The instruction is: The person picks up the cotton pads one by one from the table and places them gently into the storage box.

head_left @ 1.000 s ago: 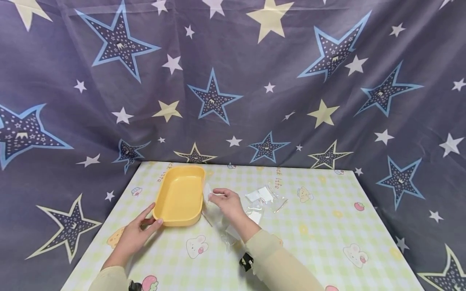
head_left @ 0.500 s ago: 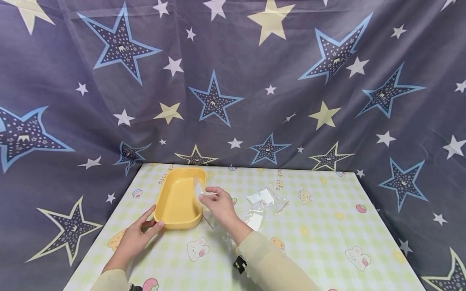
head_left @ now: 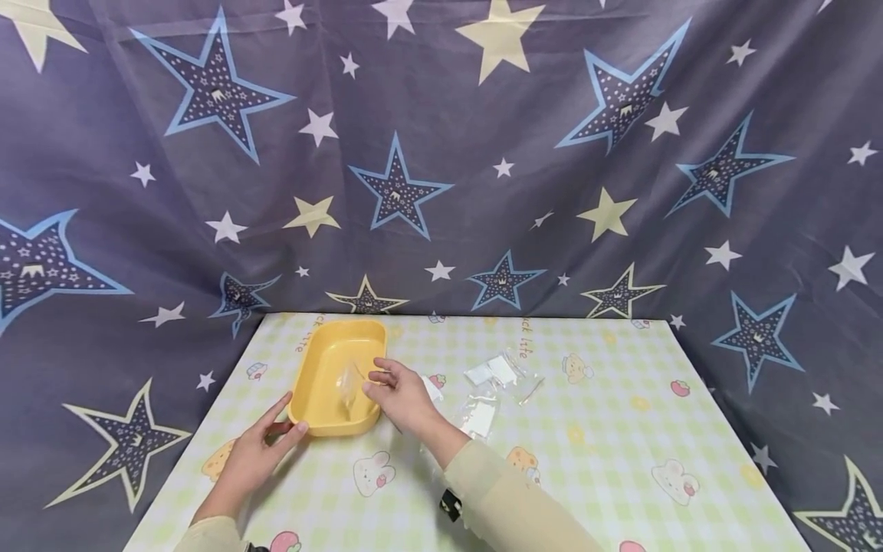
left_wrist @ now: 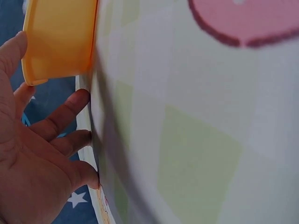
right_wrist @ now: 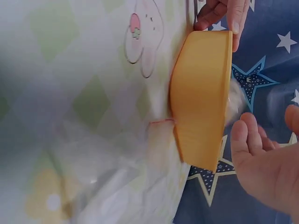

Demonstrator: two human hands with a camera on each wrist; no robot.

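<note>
A yellow rectangular tray (head_left: 331, 376) stands on the table's left part. My left hand (head_left: 258, 445) holds its near left corner, thumb on the near side and forefinger on the left side; the remaining fingers spread out below in the left wrist view. Over the tray's right half is a small clear plastic bag (head_left: 348, 387), blurred, its contents unclear. My right hand (head_left: 403, 399) is just right of it, over the tray's right rim. In the right wrist view the right thumb stands apart from the fingers, and the bag (right_wrist: 235, 102) shows just beyond the fingertips.
Several clear bags with white pieces, such as one bag (head_left: 479, 414) and another bag (head_left: 498, 370), lie right of my right hand. A thin stick (head_left: 531, 391) shows near them. A checked cloth (head_left: 607, 460) covers the table; a starry curtain (head_left: 441, 192) hangs behind.
My right hand has carried the small bag leftward from beside the tray to over its inside, and its fingers have let go. My left hand stays at the tray's corner.
</note>
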